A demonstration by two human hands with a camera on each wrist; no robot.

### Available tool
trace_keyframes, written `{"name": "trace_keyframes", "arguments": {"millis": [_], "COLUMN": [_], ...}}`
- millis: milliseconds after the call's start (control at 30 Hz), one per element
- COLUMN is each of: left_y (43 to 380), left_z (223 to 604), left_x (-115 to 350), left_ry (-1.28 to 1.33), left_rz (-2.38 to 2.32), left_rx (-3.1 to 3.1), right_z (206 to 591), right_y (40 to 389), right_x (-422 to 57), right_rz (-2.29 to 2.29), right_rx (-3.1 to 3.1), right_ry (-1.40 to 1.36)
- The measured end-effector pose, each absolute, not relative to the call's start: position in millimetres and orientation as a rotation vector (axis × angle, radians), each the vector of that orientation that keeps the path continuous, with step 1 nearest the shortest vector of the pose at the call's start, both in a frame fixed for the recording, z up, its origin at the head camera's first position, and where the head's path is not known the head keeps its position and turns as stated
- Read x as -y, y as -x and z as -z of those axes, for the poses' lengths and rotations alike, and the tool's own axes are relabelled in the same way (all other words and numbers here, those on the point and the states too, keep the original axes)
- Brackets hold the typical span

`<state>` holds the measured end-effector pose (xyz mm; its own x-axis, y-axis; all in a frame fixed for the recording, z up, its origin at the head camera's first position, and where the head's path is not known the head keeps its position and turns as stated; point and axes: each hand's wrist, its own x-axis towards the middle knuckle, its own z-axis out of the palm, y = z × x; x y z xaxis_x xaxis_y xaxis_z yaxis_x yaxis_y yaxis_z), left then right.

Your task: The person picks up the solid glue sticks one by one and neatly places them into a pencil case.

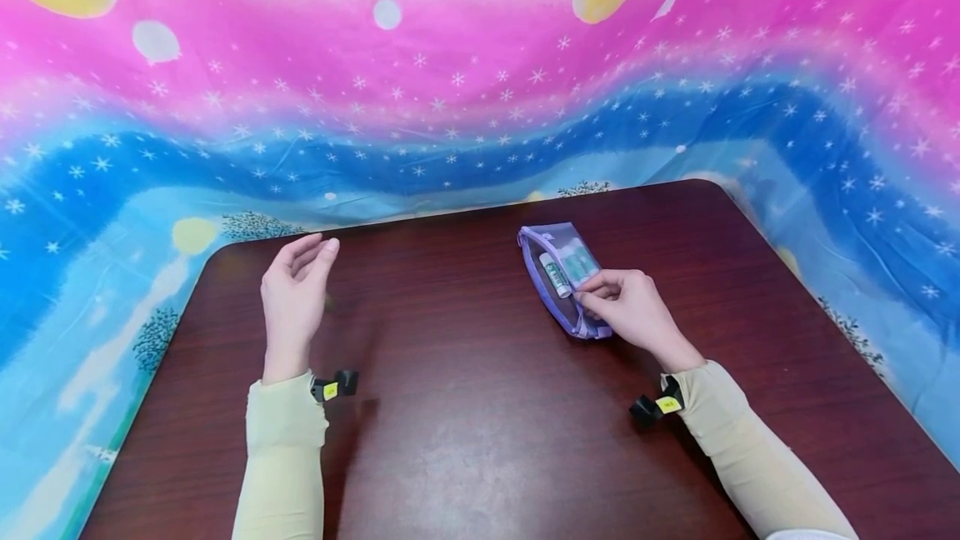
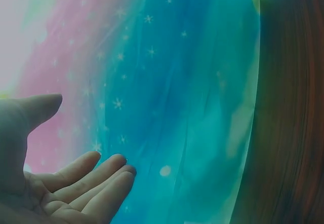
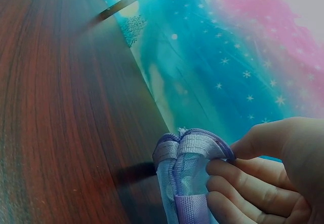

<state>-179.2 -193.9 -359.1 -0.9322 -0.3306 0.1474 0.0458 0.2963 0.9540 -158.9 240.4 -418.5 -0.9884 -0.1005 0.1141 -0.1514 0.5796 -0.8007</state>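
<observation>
A purple mesh zip pouch stands unzipped on the right half of the table, its mouth gaping toward me. My right hand pinches the pouch's near-right rim between thumb and fingers; the right wrist view shows the purple edging in that grip. Inside lies a small white tube with a green label. Pale green shapes show through the mesh beside it. My left hand is raised over the table's far-left part, holding nothing, its fingers loosely bent and thumb apart from them.
The dark reddish-brown table has rounded far corners. A patterned pink and blue cloth hangs around it. Each wrist carries a black camera mount. A thin, blurred brown strip appears near the table edge in the right wrist view.
</observation>
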Motion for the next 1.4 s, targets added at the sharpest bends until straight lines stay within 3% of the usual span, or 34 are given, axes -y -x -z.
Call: {"name": "trace_keyframes", "arguments": {"millis": [867, 1400], "left_y": [180.2, 183.4], "left_z": [388.0, 410.3], "left_x": [225.5, 234.0], "left_ry": [-0.454, -0.439], "left_rz": [1.593, 1.553], "left_rx": [2.302, 2.375], "right_z": [415.5, 420.3], "right_y": [159.6, 158.9], "right_x": [-238.2, -240.7], "right_rz": [-1.435, -1.436], "right_rx": [2.732, 2.734], "right_ry": [-0.237, -0.228]}}
